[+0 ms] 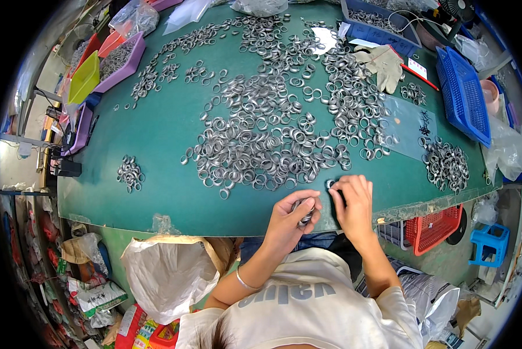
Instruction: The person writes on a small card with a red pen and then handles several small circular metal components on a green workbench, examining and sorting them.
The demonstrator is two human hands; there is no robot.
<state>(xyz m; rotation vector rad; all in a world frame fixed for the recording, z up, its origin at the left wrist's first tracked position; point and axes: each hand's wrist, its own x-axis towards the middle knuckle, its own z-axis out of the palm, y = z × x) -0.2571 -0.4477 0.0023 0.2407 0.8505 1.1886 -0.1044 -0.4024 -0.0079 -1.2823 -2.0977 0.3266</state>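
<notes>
Several grey metal rings [303, 210] are gathered in my left hand [293, 215], its fingers curled round them just above the table's near edge. Beside it, my right hand [353, 200] pinches a single metal ring [330, 184] at the tabletop, its fingers bent downward. Ahead of both hands spreads a large heap of similar loose rings [255, 145], overlapping and lying at many angles. Part of what my left hand holds is hidden by its fingers.
Smaller ring piles lie left [130, 173] and right [447, 167] on the green table [156, 203]. A blue basket [463, 96], a work glove [383, 65] and a red pen [421, 78] are at right. A purple bin [134, 55] stands far left; an open sack [168, 273] sits below the near edge.
</notes>
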